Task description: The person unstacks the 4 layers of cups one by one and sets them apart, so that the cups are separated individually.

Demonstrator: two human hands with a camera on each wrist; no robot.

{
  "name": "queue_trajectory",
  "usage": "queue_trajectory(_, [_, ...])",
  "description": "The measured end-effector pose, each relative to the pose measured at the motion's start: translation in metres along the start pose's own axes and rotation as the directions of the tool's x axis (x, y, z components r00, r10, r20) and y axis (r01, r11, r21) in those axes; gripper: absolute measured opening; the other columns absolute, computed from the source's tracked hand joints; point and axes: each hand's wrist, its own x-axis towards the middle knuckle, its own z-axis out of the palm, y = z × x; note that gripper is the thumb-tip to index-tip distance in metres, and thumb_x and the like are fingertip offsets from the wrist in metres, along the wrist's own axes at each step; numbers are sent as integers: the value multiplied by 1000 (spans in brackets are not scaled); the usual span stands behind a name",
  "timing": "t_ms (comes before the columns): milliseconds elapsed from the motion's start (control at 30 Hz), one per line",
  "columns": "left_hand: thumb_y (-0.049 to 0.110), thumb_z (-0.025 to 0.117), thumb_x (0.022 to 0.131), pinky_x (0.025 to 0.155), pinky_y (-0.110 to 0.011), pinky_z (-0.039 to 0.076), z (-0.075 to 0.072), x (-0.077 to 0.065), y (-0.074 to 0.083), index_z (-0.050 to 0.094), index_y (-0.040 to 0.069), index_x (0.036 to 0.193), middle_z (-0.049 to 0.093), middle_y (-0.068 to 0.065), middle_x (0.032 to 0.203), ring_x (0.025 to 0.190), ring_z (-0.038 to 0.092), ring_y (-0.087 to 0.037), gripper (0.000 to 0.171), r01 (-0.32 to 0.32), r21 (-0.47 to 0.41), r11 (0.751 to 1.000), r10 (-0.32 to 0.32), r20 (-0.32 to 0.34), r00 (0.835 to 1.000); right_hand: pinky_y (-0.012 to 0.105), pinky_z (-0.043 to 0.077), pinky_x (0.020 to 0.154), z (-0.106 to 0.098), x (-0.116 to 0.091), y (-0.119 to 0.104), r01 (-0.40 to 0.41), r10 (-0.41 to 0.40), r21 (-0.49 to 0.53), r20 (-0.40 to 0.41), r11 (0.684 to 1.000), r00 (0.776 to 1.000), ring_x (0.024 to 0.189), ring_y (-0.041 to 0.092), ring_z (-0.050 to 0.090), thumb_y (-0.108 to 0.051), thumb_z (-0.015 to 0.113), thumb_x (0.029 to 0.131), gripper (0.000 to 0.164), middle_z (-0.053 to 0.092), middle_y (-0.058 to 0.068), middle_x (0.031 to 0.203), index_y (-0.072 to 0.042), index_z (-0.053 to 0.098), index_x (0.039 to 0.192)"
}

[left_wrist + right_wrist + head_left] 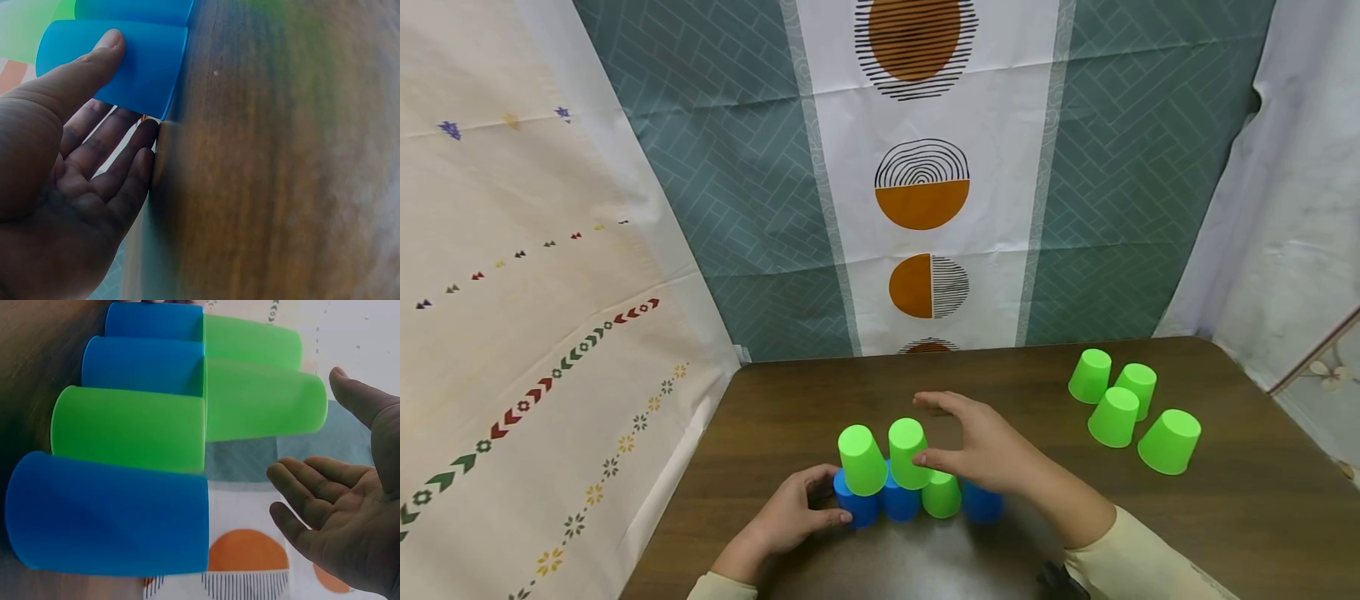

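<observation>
Upturned plastic cups form two tiers on the table. From left to right the lower row has a blue cup (855, 503), a second blue cup (900, 500), a green cup (942, 495) and a third blue cup (982, 503). Two green cups, a left one (862, 461) and a right one (909, 457), stand on top. My left hand (797, 508) holds the leftmost blue cup, its thumb (110, 52) across the near side and its fingers behind. Beside the upper right green cup (265, 400), my right hand (988, 446) is spread and holds nothing.
Several more upturned green cups, one of them nearest the right edge (1170, 442), stand apart on the right of the brown wooden table (1030, 375). Behind the table hangs a patterned cloth (737, 208). A pale embroidered cloth (550, 292) borders the left side.
</observation>
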Motion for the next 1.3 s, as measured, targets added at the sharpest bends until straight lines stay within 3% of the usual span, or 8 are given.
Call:
queue_trajectory(300, [30,86,90,110,-58,46,0,0,0,65,12,133,69,-2,131,129,62,-30,52,9,12,1000,-9,-6,1000,52,48,109,12,7,-8,-15,16,-47,20,999,1000,134,23,57,-45,87,86,77,58,-6,148,-21,53,151])
queue_trajectory(567, [26,86,90,110,-57,47,0,0,2,64,9,133,69,-5,132,129,62,-31,51,1,-14,1000,-1,-6,1000,53,52,103,18,9,-9,-35,35,-61,10,998,999,125,24,61,-42,86,88,66,63,-2,142,-21,59,145])
queue_trajectory(733, [29,86,90,109,-55,48,0,-1,1,65,11,133,70,-3,131,128,63,-30,50,-2,6,1000,2,-4,1000,53,54,100,21,8,-8,-52,53,-50,15,997,998,121,24,63,-40,85,89,58,66,-6,135,-22,63,139])
queue_trajectory(967, [30,85,91,108,-56,49,0,0,-1,65,11,132,70,-3,131,127,63,-31,50,-12,28,1000,12,-5,1000,51,55,98,22,8,-5,-32,34,-54,22,998,999,117,20,65,-40,84,90,53,68,-6,130,-19,65,135])
queue_trajectory(1300, [27,87,89,110,-55,47,0,0,-1,65,11,132,70,-2,130,128,63,-29,51,-2,-10,1000,2,1,1000,49,55,98,24,8,-3,-24,26,-53,23,998,999,118,19,64,-40,84,91,52,68,-6,130,-19,65,135])
